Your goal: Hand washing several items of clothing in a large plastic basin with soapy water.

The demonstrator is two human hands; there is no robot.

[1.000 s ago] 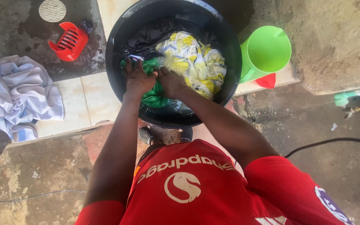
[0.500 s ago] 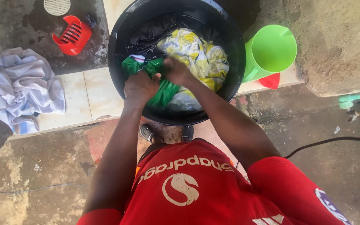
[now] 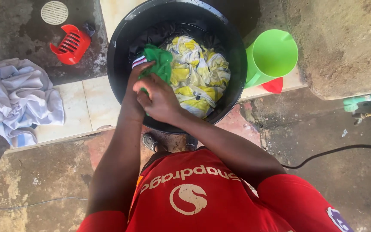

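Concrete yard floor, tiled ledge (image 3: pixel 76 101) | black basin (image 3: pixel 121 47) on ledge edge | left hand (image 3: pixel 135 88) and right hand (image 3: pixel 159 99) clenched on green cloth (image 3: pixel 159 60) over basin's near-left rim | yellow-white cloth (image 3: pixel 198 77) inside | green jug (image 3: pixel 271 53) beside basin | pale laundry (image 3: pixel 16 96) at ledge's left end

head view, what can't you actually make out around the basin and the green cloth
- Green cloth: its lower part is hidden behind the right hand and left hand, so its kind and full shape are unclear.
- Black basin: its far rim is cut off by the top edge; any water is hidden under the yellow and white cloth.
- Shoes: mostly hidden by the basin and arms.
- Red object: mostly hidden behind the green jug.
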